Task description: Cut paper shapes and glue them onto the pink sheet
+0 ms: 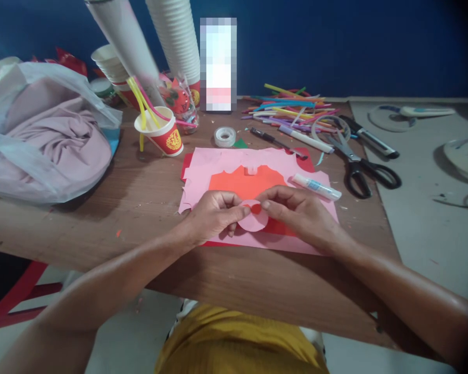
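Note:
A small pink paper circle (253, 223) is held between my two hands, above stacked coloured paper. On its upper part lies a small red paper piece (256, 209), partly covered by my fingertips. My left hand (216, 214) pinches the circle's left side, thumb on top. At the right edge, my right hand (302, 208) closes thumb and forefinger on the circle, its thumb tip against the red piece. Beneath are an orange sheet (234, 183) with a cut edge and pink paper (205, 160). A white glue tube (315, 187) lies just beyond my right hand.
Black-handled scissors (359, 169), a utility knife (374, 143), a pen (273, 140) and a tape roll (224, 137) lie behind the paper. Coloured sticks (292, 111) are heaped further back. A paper cup (164, 132), a phone (218, 65) and a plastic bag (35, 176) are also there.

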A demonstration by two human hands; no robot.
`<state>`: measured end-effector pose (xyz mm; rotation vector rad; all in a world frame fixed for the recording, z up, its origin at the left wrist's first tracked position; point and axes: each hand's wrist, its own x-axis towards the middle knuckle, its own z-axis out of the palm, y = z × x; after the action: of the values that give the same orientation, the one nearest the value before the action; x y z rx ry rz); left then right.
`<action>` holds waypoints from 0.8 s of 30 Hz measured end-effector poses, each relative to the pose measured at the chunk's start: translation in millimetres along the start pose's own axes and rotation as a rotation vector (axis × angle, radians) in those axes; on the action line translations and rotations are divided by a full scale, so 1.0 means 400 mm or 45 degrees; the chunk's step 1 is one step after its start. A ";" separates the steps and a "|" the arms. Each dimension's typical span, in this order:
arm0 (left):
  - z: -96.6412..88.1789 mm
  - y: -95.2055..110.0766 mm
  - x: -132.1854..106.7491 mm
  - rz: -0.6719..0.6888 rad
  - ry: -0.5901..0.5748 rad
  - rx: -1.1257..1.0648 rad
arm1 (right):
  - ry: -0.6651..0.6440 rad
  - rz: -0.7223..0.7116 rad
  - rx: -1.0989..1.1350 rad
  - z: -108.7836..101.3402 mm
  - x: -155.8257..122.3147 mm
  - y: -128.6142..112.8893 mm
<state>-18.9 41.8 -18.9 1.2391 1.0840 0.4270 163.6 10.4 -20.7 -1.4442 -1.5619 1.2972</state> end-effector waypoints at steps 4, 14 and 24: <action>0.003 0.001 -0.004 0.012 -0.027 0.028 | -0.060 0.013 -0.049 0.000 0.002 -0.006; 0.010 -0.001 -0.004 -0.009 -0.014 0.037 | -0.060 -0.024 -0.096 0.006 -0.005 0.003; 0.011 0.003 -0.004 -0.015 -0.009 0.024 | -0.056 0.047 -0.050 0.003 -0.005 0.005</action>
<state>-15.4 38.6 -17.5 1.2499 1.0911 0.4041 163.7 7.9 -22.7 -1.4843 -1.6047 1.3348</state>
